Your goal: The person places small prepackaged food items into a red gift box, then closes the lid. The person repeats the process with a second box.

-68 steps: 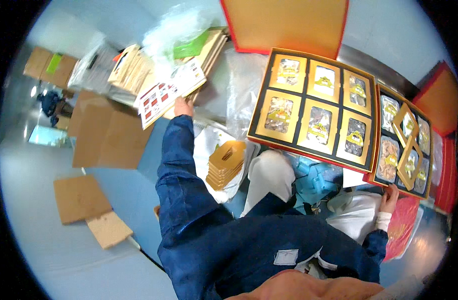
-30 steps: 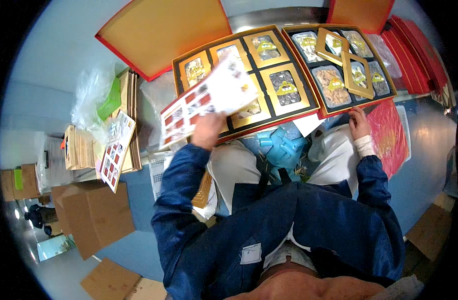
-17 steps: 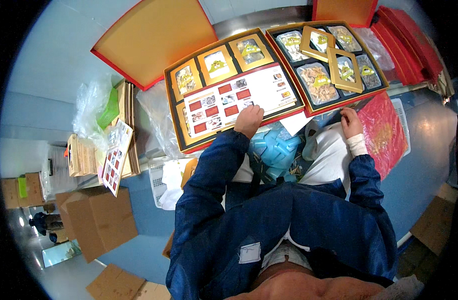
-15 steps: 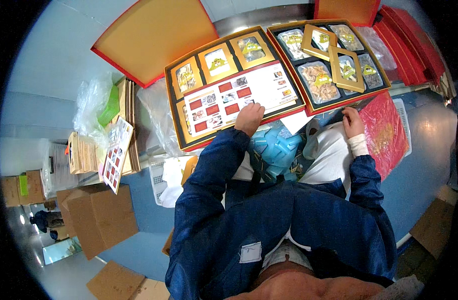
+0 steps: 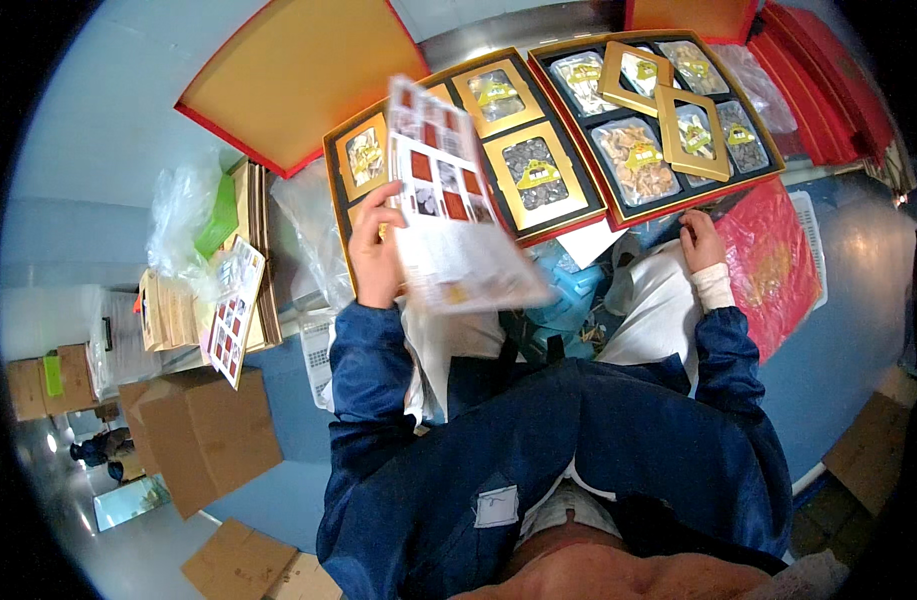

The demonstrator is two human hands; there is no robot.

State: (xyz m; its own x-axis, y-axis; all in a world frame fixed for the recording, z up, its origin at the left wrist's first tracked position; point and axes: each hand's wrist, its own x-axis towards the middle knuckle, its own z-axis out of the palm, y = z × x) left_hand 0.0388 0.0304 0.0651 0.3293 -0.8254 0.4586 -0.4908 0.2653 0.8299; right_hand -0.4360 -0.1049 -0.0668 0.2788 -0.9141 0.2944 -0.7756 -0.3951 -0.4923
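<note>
1. My blue sleeves fill the lower half of the frame, both forearms running up toward the middle.
2. My left hand, left of centre, has its fingers closed on the left edge of a printed leaflet, thumb toward me.
3. The leaflet sits just above centre, lifted off the tray and tilted. Its long axis runs from the upper left down to the lower right. The far end, with rows of small red picture squares, points to the top of the frame; the near, plainer end is blurred.
4. My right hand, right of centre, rests with fingers loosely curled at the near edge of the right tray; I cannot tell whether it grips anything.
5. Just right of that hand lies one red bag.
6. Beyond my hands lie two open gift trays side by side. The left tray shows three gold-framed windows; the leaflet covers the rest. The right tray holds packets of dried goods, with two loose gold frames lying on top.
7. At the upper left one open red lid shows its orange lining.
8. At the far left edge a stack of more leaflets stands near brown cartons.
</note>
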